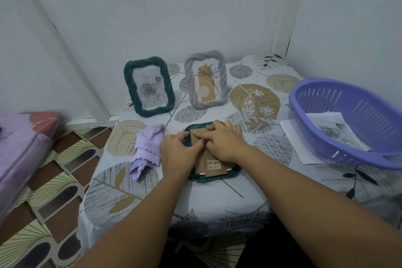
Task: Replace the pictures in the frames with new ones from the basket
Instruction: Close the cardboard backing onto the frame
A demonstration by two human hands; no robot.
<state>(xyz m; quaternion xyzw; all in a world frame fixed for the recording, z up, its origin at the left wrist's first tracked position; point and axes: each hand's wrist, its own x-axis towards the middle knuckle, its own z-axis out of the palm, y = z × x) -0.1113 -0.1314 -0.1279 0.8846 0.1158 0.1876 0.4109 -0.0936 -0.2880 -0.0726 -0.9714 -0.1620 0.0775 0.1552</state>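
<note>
A dark green frame (233, 172) lies face down on the table in front of me, its brown cardboard back (214, 166) with a barcode sticker facing up. My left hand (178, 154) rests on the frame's left side, thumb reaching across the back. My right hand (224, 140) presses on the back's upper part with fingers bent. Behind stand a second dark green frame (149, 86) with a grey rose picture and a lilac frame (206, 82) with a tan plant picture. The purple basket (352, 124) at right holds a rose picture (335, 132).
A crumpled lilac cloth (146, 150) lies just left of my left hand. A white sheet (298, 139) sticks out from under the basket. The table has a leaf-patterned cover (254, 98) and stands in a wall corner. A wrapped purple bundle (24, 148) sits at far left.
</note>
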